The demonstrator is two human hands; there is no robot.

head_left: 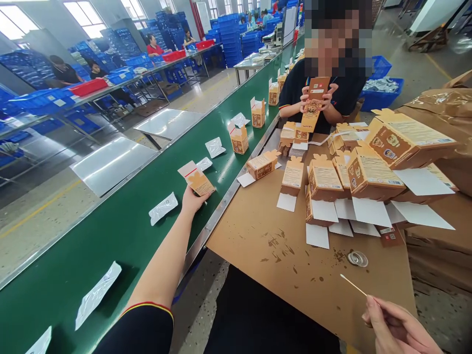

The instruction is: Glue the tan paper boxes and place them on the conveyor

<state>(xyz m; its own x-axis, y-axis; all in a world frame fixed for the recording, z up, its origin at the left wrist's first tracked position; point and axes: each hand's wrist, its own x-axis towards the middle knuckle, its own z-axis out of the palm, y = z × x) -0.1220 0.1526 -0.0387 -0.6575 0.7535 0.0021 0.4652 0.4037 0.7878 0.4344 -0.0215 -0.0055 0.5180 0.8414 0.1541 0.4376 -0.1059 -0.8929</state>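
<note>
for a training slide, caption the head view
Left hand holding a printed box at the green belt; right hand holding a swab.

Black short sleeve, red and yellow edging; black garment below; left hand, right hand bare.

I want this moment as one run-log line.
left hand: holds orange-brown printed cardboard box | right hand: holds thin white-tipped swab | beside left hand: green conveyor belt

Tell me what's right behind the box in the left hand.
A silver packet lies on the green belt just behind the box; the box seems to cover its near end and hides some belt.
</note>
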